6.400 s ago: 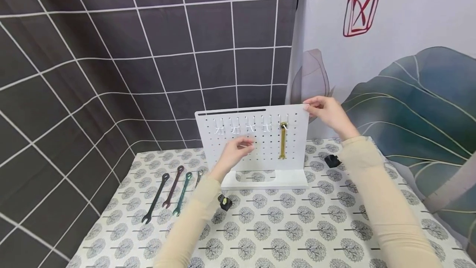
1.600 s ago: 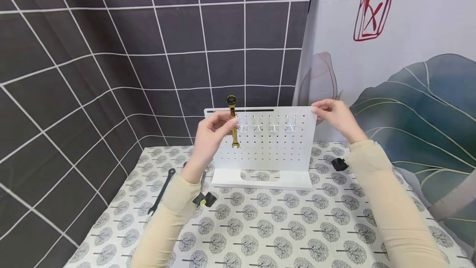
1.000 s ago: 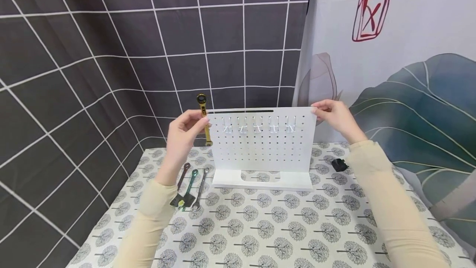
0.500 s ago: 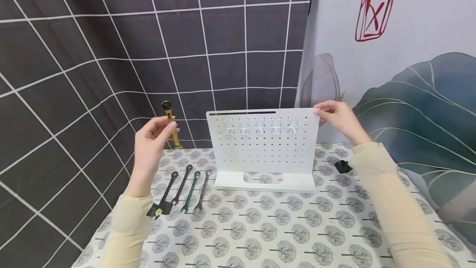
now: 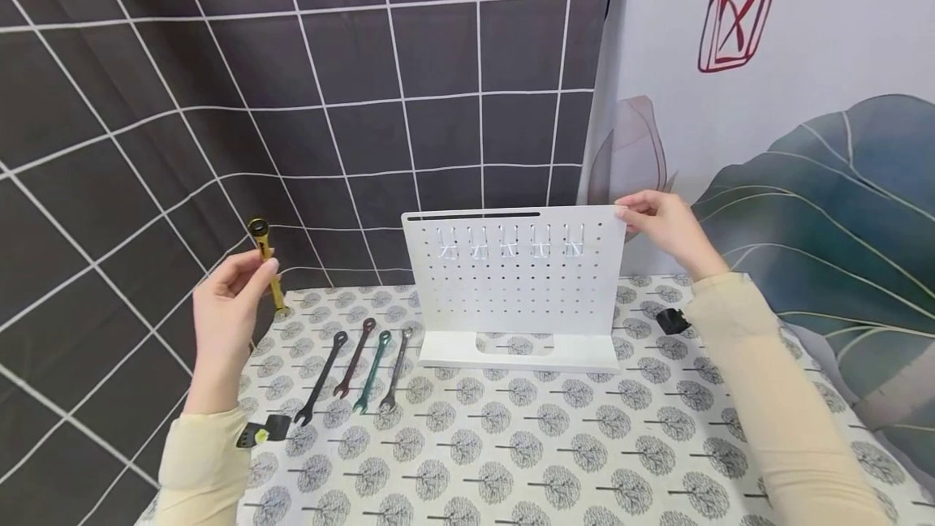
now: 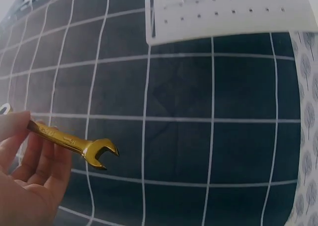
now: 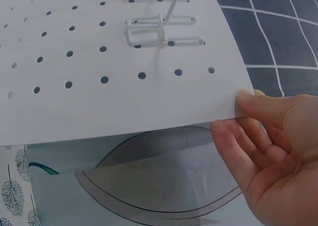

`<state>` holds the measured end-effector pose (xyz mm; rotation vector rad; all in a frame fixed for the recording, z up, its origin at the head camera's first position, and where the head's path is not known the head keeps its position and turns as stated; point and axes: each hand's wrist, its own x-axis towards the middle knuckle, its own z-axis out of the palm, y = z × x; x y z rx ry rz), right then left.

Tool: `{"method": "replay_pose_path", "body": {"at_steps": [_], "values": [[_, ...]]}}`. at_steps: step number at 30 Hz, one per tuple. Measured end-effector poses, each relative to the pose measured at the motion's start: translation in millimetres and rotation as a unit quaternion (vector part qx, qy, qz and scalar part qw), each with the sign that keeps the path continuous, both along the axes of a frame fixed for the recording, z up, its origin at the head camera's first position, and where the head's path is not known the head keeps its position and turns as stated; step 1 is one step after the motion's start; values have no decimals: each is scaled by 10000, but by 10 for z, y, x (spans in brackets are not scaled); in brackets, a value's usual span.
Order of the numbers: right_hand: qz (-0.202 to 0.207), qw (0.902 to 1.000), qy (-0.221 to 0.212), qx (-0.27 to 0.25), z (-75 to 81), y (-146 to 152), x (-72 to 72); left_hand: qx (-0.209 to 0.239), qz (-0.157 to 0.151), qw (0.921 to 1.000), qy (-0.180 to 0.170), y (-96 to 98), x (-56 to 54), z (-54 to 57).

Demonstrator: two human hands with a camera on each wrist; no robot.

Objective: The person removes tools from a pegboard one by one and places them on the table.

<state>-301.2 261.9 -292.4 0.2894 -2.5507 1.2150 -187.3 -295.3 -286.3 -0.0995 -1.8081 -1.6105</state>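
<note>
My left hand (image 5: 228, 311) pinches a gold combination wrench (image 5: 266, 254) by its shaft, ring end up, above the far left part of the table. In the left wrist view the wrench's open jaw end (image 6: 102, 152) points away from the fingers. My right hand (image 5: 668, 230) pinches the upper right corner of a white pegboard (image 5: 511, 291) that stands on its base. The right wrist view shows the thumb (image 7: 263, 107) on the board's front face. Several white wire hooks (image 5: 509, 243) run along the board's top rows with nothing hanging on them.
Left of the pegboard lie a black wrench (image 5: 321, 380), a dark red wrench (image 5: 355, 357), a green wrench (image 5: 373, 372) and a silver wrench (image 5: 397, 369), side by side on the tree-print tablecloth (image 5: 540, 461). A dark grid curtain (image 5: 431, 47) hangs behind.
The gold wrench has come off the rightmost hook in my left hand and travelled left past the pegboard's edge, lowering slightly. My right hand stays on the corner.
</note>
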Motion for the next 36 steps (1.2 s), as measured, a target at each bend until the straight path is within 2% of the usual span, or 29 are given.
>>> {"method": "replay_pose_path", "body": {"at_steps": [5, 10, 13, 16, 20, 24, 29, 32, 36], "values": [[-8, 10000, -15, 40, -2, 3, -4, -86, 431, 9984, -365, -204, 32, -54], [-13, 10000, -25, 43, -17, 21, -8, -359, 849, 9926, -787, -356, 15, -179], [-40, 10000, -30, 17, -25, 28, -13, -609, 1092, 9860, -1103, -438, -28, -271], [-37, 10000, -27, 14, -27, 27, -16, -997, 1280, 9745, -1551, -527, -63, -364], [-13, 10000, -67, 39, -24, 15, -11, -1268, 1296, 9621, -2039, -639, -95, -493], [-20, 9999, -100, 77, -18, 7, -10, -1493, 1279, 9513, -2375, -726, -130, -631], [-11, 9999, -71, 82, -4, 6, -21, -1941, 1397, 9303, -2782, -818, -191, -798], [-3, 10000, -48, 86, 2, 7, -25, -2189, 1349, 9192, -2982, -853, -216, -896], [3, 9999, -13, 104, 4, 9, -25, -2425, 1164, 9089, -3186, -889, -234, -1043]]}}
